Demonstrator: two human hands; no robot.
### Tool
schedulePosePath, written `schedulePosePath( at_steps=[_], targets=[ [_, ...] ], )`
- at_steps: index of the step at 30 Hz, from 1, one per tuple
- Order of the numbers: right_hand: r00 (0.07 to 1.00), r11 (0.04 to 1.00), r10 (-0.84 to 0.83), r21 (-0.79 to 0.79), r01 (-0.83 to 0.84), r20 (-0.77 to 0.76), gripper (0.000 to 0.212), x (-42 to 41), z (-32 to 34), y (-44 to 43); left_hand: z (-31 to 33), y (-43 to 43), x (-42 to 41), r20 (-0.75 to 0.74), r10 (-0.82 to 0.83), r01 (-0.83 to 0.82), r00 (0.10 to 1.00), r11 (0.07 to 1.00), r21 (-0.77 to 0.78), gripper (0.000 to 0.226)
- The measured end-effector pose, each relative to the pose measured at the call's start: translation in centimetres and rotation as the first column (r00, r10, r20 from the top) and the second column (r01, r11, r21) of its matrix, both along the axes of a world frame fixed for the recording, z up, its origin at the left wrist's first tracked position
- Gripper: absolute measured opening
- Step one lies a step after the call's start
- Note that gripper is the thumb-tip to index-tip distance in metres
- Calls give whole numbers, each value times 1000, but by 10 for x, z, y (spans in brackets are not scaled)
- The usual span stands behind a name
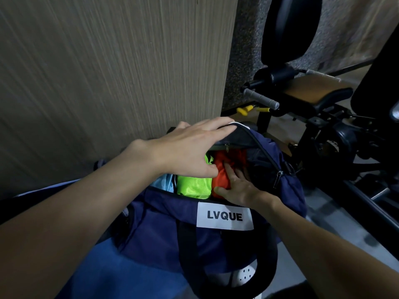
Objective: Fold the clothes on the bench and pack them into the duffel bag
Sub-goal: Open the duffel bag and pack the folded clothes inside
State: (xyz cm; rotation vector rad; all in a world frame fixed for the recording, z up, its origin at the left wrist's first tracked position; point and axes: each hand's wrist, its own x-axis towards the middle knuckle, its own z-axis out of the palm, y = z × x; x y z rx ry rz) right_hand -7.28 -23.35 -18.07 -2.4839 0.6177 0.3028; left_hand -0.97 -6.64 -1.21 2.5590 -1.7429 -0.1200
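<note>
Fingers [232, 172] of right hand [239, 188] lie together, nearly straight, pressing the orange garment [228, 158] down inside the open duffel bag [164, 214], thumb spread aside. Left hand [190, 145] is flat, fingers straight over the far flap [244, 137], propping it up. Risks: slick, springy orange fabric likely unfolds once pressure lifts; the limp flap may drop shut; a loose fold could snag the zipper [278, 178]. Neon green garment [192, 186], shiny, and pale blue garment [164, 182] sit alongside as soft bundles. Bag: navy woven cloth, white label [224, 216]. Beyond: streaked wood-grain panel [108, 72], black gym machine [313, 93].
</note>
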Motion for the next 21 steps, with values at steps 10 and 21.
schedulePosePath(
  at_steps=[10, 21],
  targets=[
    [962, 958, 121, -283, -49, 245, 75, 2, -3, -3, 1, 1, 0, -44, 16, -16, 999, 1000, -7, 99],
    [984, 981, 39, -192, -4, 175, 91, 11, -20, -3, -1, 0, 5, -31, -18, 19, 999, 999, 33, 100]
  ],
)
